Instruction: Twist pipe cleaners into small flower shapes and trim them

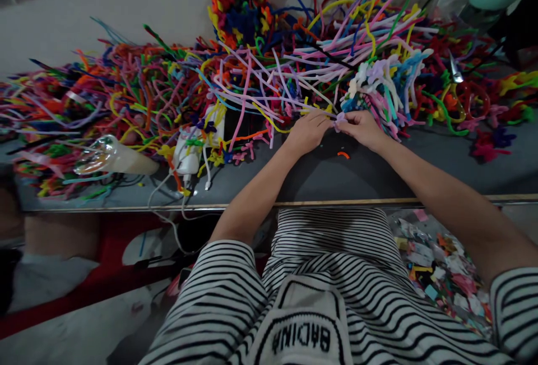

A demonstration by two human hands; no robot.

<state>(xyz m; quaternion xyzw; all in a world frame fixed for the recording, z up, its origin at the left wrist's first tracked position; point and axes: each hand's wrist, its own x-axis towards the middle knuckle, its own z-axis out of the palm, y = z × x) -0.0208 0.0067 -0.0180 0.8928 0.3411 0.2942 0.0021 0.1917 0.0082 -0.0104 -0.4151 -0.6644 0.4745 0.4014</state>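
Note:
My left hand [308, 131] and my right hand [362, 128] meet at the middle of a dark grey table [361, 177]. Both are closed in a pinch on a small pale purple pipe cleaner piece [338, 122] held between them. Just behind my right hand lies a bundle of pastel pipe cleaners [380, 82] in white, blue and pink. A large heap of loose coloured pipe cleaners [189, 82] covers the back of the table from left to right. A short orange scrap [343, 155] lies on the table below my hands.
A white power strip with cables [188, 155] sits left of my hands, and a clear plastic-wrapped cone [113, 157] lies further left. Scissors [455, 69] rest in the heap at the right. Coloured scraps [441, 269] litter the floor at right. The table's front edge [336, 204] runs across.

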